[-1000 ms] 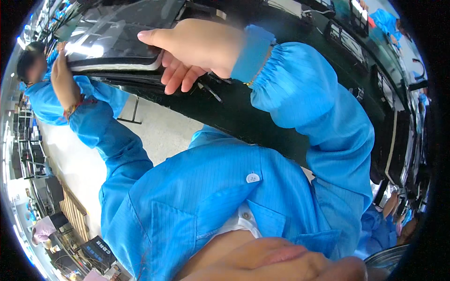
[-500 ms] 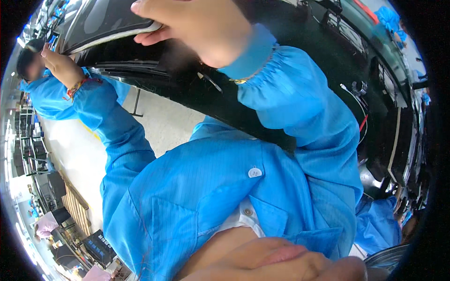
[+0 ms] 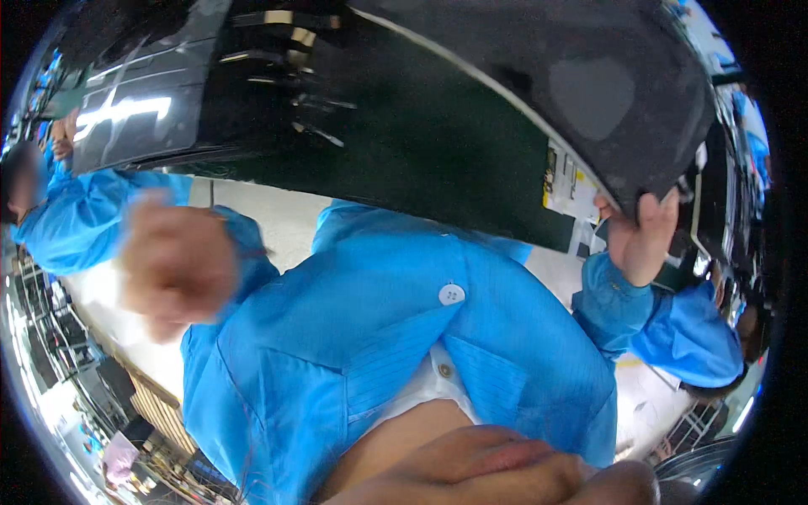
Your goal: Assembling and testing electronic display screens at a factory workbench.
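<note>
My right hand (image 3: 641, 240) grips the near corner of a large, flat dark panel (image 3: 522, 50), with fingers on either side of its edge. A thin pale strip runs along the panel's long side, and its far end passes out of view at the top. My left hand (image 3: 178, 268) is raised at the left, away from the worktable (image 3: 438, 151) and smeared by motion. Its fingers cannot be made out, and neither can anything in them. A white sheet with yellow marks (image 3: 574, 192) shows beside the panel's edge, close to my right hand.
On the dark green table lie a slim pen-like tool (image 3: 320, 135) and several small blurred pieces. Another glossy dark panel (image 3: 139, 126) reflects light at the left, beside a person in blue sleeves (image 3: 76, 219). A second person in blue (image 3: 690, 337) is at the right.
The dark panel has gone from the upper left to the upper right, with my right hand on its corner. My left hand has come off it and moved down, nearer to me.
</note>
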`<state>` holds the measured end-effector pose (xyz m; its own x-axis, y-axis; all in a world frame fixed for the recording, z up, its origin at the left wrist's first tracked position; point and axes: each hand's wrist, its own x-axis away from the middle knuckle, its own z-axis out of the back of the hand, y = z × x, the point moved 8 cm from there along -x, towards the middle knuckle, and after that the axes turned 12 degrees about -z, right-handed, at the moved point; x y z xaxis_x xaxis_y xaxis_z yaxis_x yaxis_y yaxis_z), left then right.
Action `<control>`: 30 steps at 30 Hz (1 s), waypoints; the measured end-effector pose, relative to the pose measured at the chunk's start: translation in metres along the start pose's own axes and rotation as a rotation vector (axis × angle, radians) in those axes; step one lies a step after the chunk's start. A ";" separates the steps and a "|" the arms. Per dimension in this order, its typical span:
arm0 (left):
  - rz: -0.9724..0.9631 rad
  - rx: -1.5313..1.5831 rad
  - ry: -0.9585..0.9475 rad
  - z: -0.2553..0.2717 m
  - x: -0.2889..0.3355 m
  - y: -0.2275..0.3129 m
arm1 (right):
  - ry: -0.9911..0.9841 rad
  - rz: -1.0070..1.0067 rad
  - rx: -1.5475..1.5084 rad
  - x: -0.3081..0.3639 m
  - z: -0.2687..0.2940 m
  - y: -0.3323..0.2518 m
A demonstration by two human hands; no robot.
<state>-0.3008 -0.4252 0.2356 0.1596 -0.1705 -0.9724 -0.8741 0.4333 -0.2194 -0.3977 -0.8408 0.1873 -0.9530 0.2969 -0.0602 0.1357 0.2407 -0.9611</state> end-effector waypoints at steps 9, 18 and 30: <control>0.404 0.079 -1.121 -0.210 0.136 -0.062 | 0.150 -0.515 -0.142 0.020 0.026 0.146; 0.510 -0.133 -1.352 -0.218 0.199 -0.070 | 0.005 -0.786 0.164 -0.001 0.021 0.155; 0.651 -0.063 -1.566 -0.213 0.202 -0.094 | -0.134 -0.774 0.514 -0.009 0.030 0.145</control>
<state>-0.2843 -0.6888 0.0772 0.0264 0.9987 -0.0429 -0.9823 0.0339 0.1842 -0.3771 -0.8361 0.0409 -0.7554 0.1084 0.6462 -0.6553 -0.1205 -0.7457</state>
